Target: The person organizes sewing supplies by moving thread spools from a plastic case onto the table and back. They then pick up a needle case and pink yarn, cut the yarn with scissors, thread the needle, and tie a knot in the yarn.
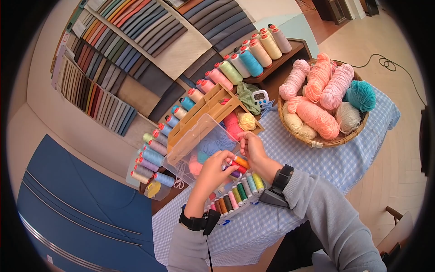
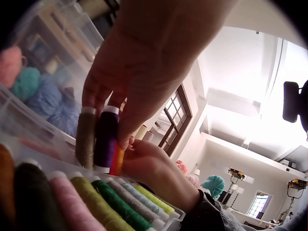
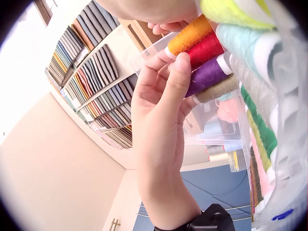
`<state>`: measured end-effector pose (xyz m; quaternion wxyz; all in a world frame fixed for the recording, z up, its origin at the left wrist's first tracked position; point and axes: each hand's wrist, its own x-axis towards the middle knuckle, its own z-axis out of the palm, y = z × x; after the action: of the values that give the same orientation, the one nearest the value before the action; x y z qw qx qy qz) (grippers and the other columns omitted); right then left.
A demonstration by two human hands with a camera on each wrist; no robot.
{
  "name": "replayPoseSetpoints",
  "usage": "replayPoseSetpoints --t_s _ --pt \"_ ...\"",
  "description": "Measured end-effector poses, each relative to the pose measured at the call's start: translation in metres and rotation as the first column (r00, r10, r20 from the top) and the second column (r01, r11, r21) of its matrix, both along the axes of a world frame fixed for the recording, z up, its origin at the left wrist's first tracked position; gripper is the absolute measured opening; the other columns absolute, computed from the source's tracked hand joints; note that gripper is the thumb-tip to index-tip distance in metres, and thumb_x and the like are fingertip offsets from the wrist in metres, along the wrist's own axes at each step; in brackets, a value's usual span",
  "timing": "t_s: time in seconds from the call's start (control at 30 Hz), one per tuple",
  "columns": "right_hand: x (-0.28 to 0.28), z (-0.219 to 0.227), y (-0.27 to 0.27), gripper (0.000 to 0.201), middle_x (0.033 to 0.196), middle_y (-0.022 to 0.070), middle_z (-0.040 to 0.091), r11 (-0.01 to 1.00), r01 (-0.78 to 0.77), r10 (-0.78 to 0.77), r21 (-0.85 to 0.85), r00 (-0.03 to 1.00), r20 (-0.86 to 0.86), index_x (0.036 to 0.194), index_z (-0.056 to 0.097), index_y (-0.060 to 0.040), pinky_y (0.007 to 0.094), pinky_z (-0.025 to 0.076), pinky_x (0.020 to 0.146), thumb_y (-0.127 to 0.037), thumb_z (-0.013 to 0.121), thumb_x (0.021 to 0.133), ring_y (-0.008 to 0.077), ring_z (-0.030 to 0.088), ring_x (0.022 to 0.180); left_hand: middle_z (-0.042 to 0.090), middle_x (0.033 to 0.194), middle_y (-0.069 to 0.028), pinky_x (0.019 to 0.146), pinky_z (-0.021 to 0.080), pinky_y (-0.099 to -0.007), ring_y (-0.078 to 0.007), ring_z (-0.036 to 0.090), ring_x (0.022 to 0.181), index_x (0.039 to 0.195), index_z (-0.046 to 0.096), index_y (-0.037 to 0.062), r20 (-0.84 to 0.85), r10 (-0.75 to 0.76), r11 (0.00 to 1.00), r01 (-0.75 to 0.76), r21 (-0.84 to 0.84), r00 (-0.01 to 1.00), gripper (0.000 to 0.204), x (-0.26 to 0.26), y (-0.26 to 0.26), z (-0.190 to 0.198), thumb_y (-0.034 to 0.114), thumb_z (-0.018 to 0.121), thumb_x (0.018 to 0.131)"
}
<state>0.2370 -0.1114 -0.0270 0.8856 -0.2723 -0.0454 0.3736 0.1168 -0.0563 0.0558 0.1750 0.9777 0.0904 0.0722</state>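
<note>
Several thread spools are held together in my left hand (image 1: 212, 174): orange (image 3: 189, 36), red (image 3: 206, 49), purple (image 3: 208, 77) and taupe (image 3: 216, 89). In the left wrist view, its fingertips are at the tops of the taupe spool (image 2: 86, 139) and purple spool (image 2: 106, 139). Right beside the orange spool (image 1: 241, 162) is my right hand (image 1: 256, 154), its fingers bent; whether they hold anything is unclear. Below both hands, a clear case (image 1: 240, 206) contains a row of coloured spools, among them green (image 1: 242, 191) and pink (image 1: 232, 200).
A clear lid or box (image 1: 192, 140) stands behind the hands, with yarn balls (image 1: 213, 145) visible there. A wicker basket of yarn (image 1: 317, 143) sits right on the checked cloth (image 1: 290, 158). Behind are a wooden rack (image 1: 204, 106), large thread cones (image 1: 250, 63) and fabric swatches (image 1: 136, 27).
</note>
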Motion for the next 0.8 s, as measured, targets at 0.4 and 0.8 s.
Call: replayPoseSetpoints --t_s 0.4,0.8 --pt "0.000 0.002 -0.003 0.023 0.056 -0.0005 0.043 1.000 -0.024 0.025 -0.014 0.999 0.037 0.092 0.053 -0.0046 0.0217 0.033 0.043 -0.015 0.034 0.084 0.0098 0.040 0.045 0.051 0.096 -0.0099 0.062 0.050 -0.0214 -0.0161 0.064 0.077 0.099 0.052 -0.0010 -0.048 0.011 0.980 -0.020 -0.197 0.999 0.027 -0.006 -0.013 0.003 0.001 0.064 0.074" --pt "0.000 0.001 -0.002 0.022 0.056 -0.0012 0.043 0.999 -0.024 0.026 -0.029 0.999 0.042 0.091 0.053 -0.0051 0.0219 0.033 0.043 -0.015 0.035 0.083 0.0096 0.040 0.045 0.059 0.087 -0.0080 0.064 0.051 -0.0231 -0.0163 0.064 0.073 0.091 0.058 -0.0027 0.195 0.288 0.877 -0.176 -0.446 0.938 0.014 -0.041 0.009 -0.010 -0.004 0.060 0.077"
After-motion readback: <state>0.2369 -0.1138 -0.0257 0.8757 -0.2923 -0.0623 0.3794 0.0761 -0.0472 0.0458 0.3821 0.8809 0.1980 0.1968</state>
